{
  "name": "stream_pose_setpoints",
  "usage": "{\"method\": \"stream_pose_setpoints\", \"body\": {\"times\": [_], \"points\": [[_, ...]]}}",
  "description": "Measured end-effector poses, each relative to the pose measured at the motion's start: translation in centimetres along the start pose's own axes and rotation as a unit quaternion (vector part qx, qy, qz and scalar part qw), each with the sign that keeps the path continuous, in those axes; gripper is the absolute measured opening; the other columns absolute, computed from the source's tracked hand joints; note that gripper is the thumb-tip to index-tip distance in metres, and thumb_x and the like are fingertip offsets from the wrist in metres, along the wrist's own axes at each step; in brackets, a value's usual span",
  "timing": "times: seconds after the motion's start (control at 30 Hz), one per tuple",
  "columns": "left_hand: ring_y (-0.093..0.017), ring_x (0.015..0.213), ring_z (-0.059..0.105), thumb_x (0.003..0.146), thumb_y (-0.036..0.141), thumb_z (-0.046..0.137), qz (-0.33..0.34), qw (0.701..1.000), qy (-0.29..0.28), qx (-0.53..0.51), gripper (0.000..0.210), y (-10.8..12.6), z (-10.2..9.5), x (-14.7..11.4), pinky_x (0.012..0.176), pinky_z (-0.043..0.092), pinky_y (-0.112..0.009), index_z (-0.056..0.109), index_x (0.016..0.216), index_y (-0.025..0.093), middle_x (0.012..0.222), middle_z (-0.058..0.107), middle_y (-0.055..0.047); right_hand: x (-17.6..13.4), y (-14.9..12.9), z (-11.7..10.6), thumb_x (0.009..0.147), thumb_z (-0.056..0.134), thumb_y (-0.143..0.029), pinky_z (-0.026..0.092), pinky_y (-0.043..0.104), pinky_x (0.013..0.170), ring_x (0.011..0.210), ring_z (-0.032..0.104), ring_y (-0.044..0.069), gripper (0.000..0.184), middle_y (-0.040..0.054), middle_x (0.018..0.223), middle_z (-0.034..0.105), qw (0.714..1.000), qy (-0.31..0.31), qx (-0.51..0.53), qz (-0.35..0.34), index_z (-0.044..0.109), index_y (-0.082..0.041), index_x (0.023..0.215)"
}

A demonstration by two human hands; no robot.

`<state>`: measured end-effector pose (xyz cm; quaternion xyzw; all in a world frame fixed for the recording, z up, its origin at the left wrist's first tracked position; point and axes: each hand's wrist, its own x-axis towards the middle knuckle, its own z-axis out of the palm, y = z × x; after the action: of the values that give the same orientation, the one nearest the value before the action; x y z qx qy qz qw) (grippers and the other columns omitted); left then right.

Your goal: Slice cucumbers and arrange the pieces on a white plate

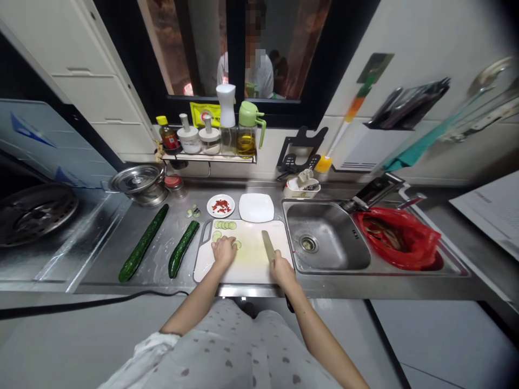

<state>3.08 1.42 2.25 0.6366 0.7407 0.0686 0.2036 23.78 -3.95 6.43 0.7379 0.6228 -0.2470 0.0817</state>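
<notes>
My right hand [281, 268] grips a kitchen knife [267, 245], its blade pointing away from me over the right half of the white cutting board [253, 274]. My left hand [224, 251] is on the board's left side, fingers curled down on thin cucumber slices [237, 245]; how many it holds is hidden. Beyond that hand, a row of overlapping cucumber slices [225, 225] lies near the board's far left corner, with another slice [216, 236] just below it. To the left, a cut cucumber [183, 249] and a longer whole cucumber [144, 244] rest on the steel counter.
Behind the board stand a small plate of chopped red pieces [221, 206] and a white square plate [256, 207]. Cucumber end pieces [193, 212] lie nearby. A sink [328, 237] and red plastic bag [399, 240] are right; a steel pot [140, 183] and bottle shelf [208, 158] sit behind.
</notes>
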Motion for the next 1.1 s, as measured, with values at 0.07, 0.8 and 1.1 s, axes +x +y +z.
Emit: {"method": "stream_pose_setpoints", "body": {"times": [0.07, 0.8, 1.1], "points": [[-0.028, 0.111, 0.052, 0.087, 0.034, 0.047, 0.002, 1.0, 0.0, 0.004, 0.035, 0.2, 0.1, 0.0, 0.093, 0.03, -0.041, 0.067, 0.115, 0.028, 0.114, 0.065, -0.01, 0.2, -0.1, 0.2, 0.094, 0.034, -0.019, 0.039, 0.027, 0.07, 0.091, 0.065, 0.021, 0.027, 0.0128, 0.098, 0.067, 1.0, 0.001, -0.003, 0.01, 0.041, -0.016, 0.12], [-0.019, 0.094, 0.061, 0.083, 0.024, 0.053, -0.065, 0.994, -0.005, -0.093, 0.012, -0.6, -0.7, 0.0, 0.085, 0.031, -0.033, 0.065, 0.086, 0.025, 0.09, 0.071, 0.0, 1.1, -0.9, 0.7, 0.089, 0.032, -0.015, 0.039, 0.03, 0.069, 0.093, 0.065, 0.023, 0.033, 0.0129, 0.094, 0.068, 0.999, -0.018, -0.029, 0.009, 0.043, -0.014, 0.121], [-0.02, 0.092, 0.063, 0.082, 0.028, 0.056, -0.125, 0.984, 0.04, -0.12, 0.013, -4.3, -1.9, 0.9, 0.087, 0.033, -0.034, 0.067, 0.089, 0.027, 0.088, 0.073, 0.0, 1.6, -0.7, 1.0, 0.09, 0.031, -0.015, 0.039, 0.03, 0.07, 0.092, 0.065, 0.024, 0.034, 0.014, 0.094, 0.066, 0.999, -0.024, -0.021, 0.009, 0.043, -0.014, 0.121]]}}
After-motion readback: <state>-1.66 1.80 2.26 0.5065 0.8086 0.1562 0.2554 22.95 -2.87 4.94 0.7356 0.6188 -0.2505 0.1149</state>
